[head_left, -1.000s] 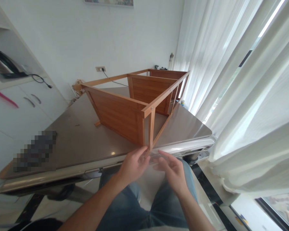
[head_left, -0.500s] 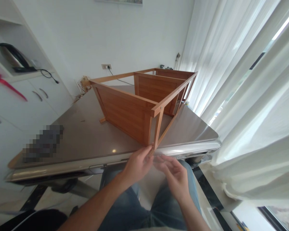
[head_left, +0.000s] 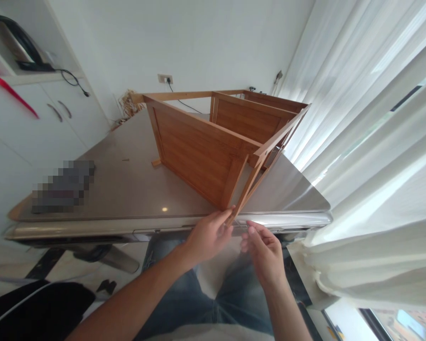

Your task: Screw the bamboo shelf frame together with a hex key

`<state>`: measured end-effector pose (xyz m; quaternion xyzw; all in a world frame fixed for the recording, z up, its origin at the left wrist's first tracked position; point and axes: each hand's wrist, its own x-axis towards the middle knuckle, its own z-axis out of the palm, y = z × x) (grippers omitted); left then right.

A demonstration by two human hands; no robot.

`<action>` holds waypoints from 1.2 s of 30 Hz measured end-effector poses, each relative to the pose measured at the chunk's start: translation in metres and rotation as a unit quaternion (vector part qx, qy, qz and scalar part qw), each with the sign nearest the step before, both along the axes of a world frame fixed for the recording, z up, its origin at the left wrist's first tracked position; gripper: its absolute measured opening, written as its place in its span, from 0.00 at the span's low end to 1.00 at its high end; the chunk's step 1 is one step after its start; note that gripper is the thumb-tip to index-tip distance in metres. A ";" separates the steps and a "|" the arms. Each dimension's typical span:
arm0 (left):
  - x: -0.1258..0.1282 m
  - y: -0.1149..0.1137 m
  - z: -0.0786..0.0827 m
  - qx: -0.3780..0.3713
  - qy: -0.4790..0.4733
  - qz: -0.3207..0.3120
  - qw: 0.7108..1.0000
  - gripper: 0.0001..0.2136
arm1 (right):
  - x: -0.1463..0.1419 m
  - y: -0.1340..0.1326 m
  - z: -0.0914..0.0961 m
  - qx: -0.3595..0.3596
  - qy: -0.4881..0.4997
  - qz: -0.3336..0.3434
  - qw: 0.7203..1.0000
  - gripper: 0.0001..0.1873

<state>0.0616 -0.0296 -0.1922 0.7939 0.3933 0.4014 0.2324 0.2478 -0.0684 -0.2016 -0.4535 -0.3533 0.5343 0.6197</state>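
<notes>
A brown wooden shelf unit (head_left: 195, 147) lies on its side on the table, its slatless panels standing across between long rails. My left hand (head_left: 209, 239) is closed around the near lower corner of its frame, at the table's front edge. Just right of that corner, my right hand (head_left: 265, 255) is raised with thumb and fingers pinched together. Something thin and small seems to show at its fingertips, too small to name. That hand is apart from the wood.
The grey table (head_left: 128, 189) has a metal front edge close to my knees. A blurred-out dark object (head_left: 64, 186) lies at its left. White curtains (head_left: 369, 156) hang on the right. A kettle (head_left: 19, 45) stands on the cabinet shelf at left.
The shelf unit's near corner has swung right and tilted, with my left hand still on it. My right hand has moved slightly right, away from the corner, and its fingers have closed into a pinch.
</notes>
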 end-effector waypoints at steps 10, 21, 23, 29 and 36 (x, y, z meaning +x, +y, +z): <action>0.000 -0.001 -0.002 -0.015 -0.013 -0.011 1.000 0.21 | 0.010 -0.010 -0.016 0.226 -0.438 -0.167 0.854 0.05; -0.001 -0.001 0.000 -0.012 -0.004 -0.010 1.000 0.22 | -0.005 -0.017 -0.011 0.086 -0.228 -0.134 0.961 0.15; -0.001 -0.001 0.000 -0.008 -0.002 -0.010 1.000 0.22 | -0.006 -0.019 -0.013 0.095 -0.247 -0.147 0.953 0.12; -0.002 -0.001 0.001 -0.008 -0.005 -0.007 1.000 0.22 | 0.002 -0.023 -0.021 0.207 -0.387 -0.119 0.891 0.19; -0.002 -0.002 0.000 0.005 0.004 -0.001 1.000 0.23 | 0.008 -0.015 0.000 0.202 -0.395 -0.082 0.893 0.07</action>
